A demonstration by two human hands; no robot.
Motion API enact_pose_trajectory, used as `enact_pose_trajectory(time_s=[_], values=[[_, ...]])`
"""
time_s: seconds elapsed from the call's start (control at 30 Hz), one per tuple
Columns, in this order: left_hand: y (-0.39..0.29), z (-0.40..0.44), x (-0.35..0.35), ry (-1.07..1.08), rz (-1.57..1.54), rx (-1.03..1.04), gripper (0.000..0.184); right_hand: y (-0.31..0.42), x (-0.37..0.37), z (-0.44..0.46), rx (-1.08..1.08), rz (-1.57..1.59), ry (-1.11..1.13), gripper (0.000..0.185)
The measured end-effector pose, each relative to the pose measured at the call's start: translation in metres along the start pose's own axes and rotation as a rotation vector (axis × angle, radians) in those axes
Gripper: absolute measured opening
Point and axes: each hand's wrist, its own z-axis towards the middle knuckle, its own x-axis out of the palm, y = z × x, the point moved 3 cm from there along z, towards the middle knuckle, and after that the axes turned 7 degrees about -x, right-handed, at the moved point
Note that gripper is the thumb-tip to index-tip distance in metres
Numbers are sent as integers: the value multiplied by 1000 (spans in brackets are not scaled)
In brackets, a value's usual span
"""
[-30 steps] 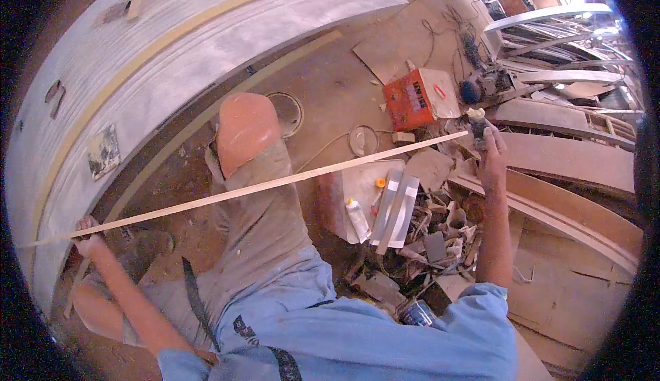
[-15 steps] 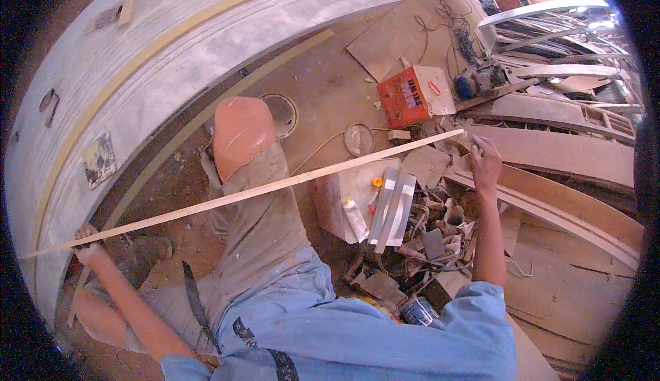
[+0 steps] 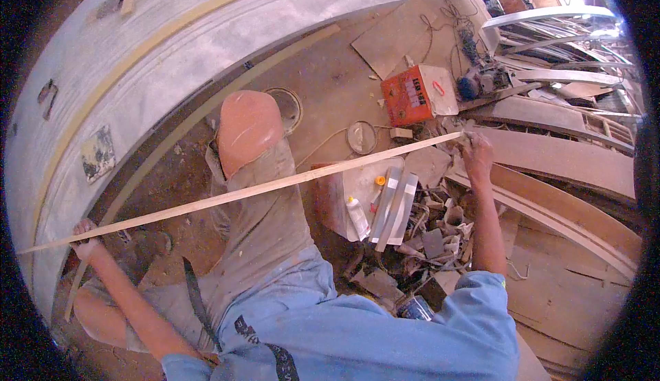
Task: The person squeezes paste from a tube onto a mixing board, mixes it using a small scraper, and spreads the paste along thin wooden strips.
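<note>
pale straight wooden strip (image 3: 275, 184) is up in the air, slanting across the seated person's lap. left hand (image 3: 84, 232) is clamped on it near one end; right hand (image 3: 478, 155) is at the other end, fingers bunched by the tip, can't tell if they're pinching it or just touching. hands well apart. progress from where i'm standing: strip is picked up and spanned between the hands, not fixed to anything i can see. its left end overlaps the big grey-white curved panel (image 3: 289, 13) from here; contact unclear. panel already carries a dull yellow curved band (image 3: 185, 20) along its length, so that part looks done. white plastic bottle with yellow tip (image 3: 357, 218) and flat grey strips (image 3: 401, 209) lie on the pale-topped reddish-sided box (image 3: 328, 205), neither in hand. how much is left: not readable from this.
</note>
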Motion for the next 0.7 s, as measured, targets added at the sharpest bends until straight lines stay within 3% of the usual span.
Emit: enact_pose_trajectory(time_s=[0.03, 0.07, 0.13, 0.23, 0.3, 0.33, 0.37, 0.43, 0.53, 0.63, 0.7], values=[[-1, 9, -12, -2, -1, -2, 47, 1, 2, 0, -1, -3, 2, 24], [-7, 19, -26, -145, 320, 174, 48, 4, 4, 0, -48, -36, -37, 23], [-8, 15, -20, -289, 643, 346, 48, 10, 6, -1, -95, -70, -73, 22], [-12, 17, -33, -272, 595, 221, 48, 21, 6, -2, -108, 32, -90, 21], [-15, 26, -45, -39, -185, -60, 48, 29, 9, -2, -54, -72, -14, 21], [-6, 23, -36, -42, -186, -61, 48, 42, 2, -1, -56, -75, -13, 21], [-1, 18, -29, -199, 297, 254, 48, 54, -8, -1, -51, -52, 8, 20], [-8, 17, -39, -357, 783, 564, 48, 65, -13, -3, -51, -32, 29, 20], [-12, 29, -54, -232, 434, 217, 51, 71, -10, -6, -16, 30, 10, 19], [-4, 26, -38, -180, 447, 316, 54, 90, -13, -9, -103, 35, 12, 27], [3, 13, -11, -262, 317, 241, 55, 107, -18, -11, -98, 0, 93, 30]])
